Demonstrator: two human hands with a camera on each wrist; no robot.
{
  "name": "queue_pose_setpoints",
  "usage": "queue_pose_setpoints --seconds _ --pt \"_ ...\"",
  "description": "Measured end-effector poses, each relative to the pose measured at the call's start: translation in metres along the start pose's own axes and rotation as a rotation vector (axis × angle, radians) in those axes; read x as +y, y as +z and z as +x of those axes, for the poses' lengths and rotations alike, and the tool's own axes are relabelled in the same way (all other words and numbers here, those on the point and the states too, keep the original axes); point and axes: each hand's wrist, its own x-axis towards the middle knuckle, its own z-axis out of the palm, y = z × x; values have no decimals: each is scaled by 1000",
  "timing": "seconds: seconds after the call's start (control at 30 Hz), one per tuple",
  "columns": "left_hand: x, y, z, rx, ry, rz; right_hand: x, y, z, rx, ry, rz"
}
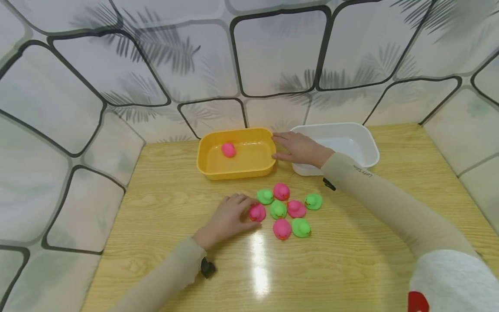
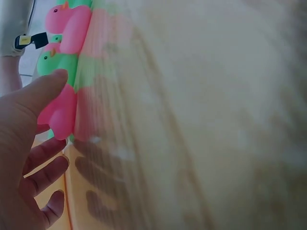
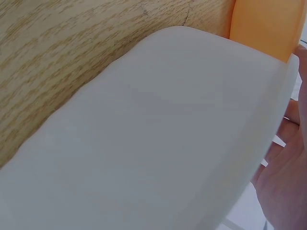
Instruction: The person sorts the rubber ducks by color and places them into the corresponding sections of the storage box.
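Pink marks the toy duck (image 1: 257, 212) framed by a person's left hand (image 1: 231, 216), which extends from about 8 o'clock over a wood-grain bench (image 1: 163, 216). Its thumb and fingers stand apart, one to each side of the toy; whether they press on it cannot be told. That duck sits on the bench at 9 o'clock from a middle green duck (image 1: 278, 210). Around the same centre are another green duck (image 1: 265, 196) between 10 and 11, an upper pink duck (image 1: 281, 191) at 12, a second pink duck (image 1: 296, 209) at 3 with an outlying green duck (image 1: 313, 201) beyond it, one more green duck (image 1: 301, 228) at 4, and a lower pink duck (image 1: 282, 229) between 5 and 6. Toward 11 o'clock, a yellow tray (image 1: 253, 160) holds a lone pink toy (image 1: 228, 150); a white tub (image 1: 347, 145) stands between 1 and 2. The right hand (image 1: 298, 149) spans the tub, fingers straight and spread at the tray's 3 o'clock end, apparently steadying it. The step in hand looks to be picking up the framed duck. The next move calls for a light pinch that spares the green neighbours at 1 and 3 o'clock, then, in all likelihood, a lift toward 11 and over the tray's near rim.
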Motion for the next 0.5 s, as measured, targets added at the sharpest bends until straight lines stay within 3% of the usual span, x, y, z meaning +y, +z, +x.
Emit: queue_pose_setpoints --seconds 0.5 --pt "-2 5 0 22 10 41 2 2 2 -1 3 -2"
